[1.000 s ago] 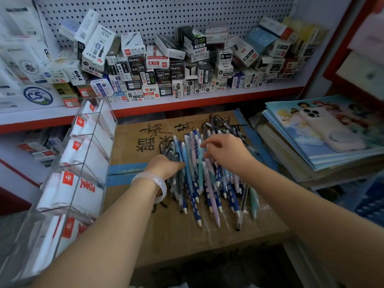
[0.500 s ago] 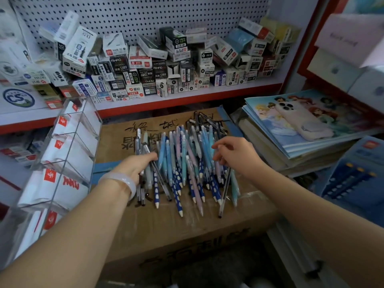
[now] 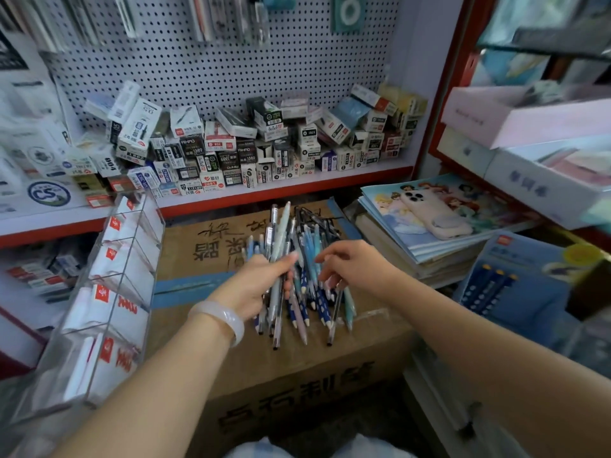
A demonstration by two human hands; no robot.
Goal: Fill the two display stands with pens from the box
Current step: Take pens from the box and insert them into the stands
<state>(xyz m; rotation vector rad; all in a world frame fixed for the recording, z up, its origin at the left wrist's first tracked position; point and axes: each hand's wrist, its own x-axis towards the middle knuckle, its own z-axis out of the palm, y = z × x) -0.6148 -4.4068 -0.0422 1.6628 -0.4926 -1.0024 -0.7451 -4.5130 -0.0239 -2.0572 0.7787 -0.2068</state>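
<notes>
Stationery shop aisle, pegboard shelf behind; pens [image 3: 305, 282] piled on a taped cardboard box [image 3: 205, 246]. Left hand [image 3: 256, 287] has its grip curled round a bundle, tips toward the person. Right hand [image 3: 355, 267] hovers over the heap, fingers loosely curled, holding nothing clear. Step looks like gathering. Next: carry the bundle to the acrylic display stand [image 3: 109, 292] at 9 o'clock and drop it tips-down into a compartment.

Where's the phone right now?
In the head view, the phone lies face down on the stack of picture books, right of the pens on the cardboard box.
</notes>
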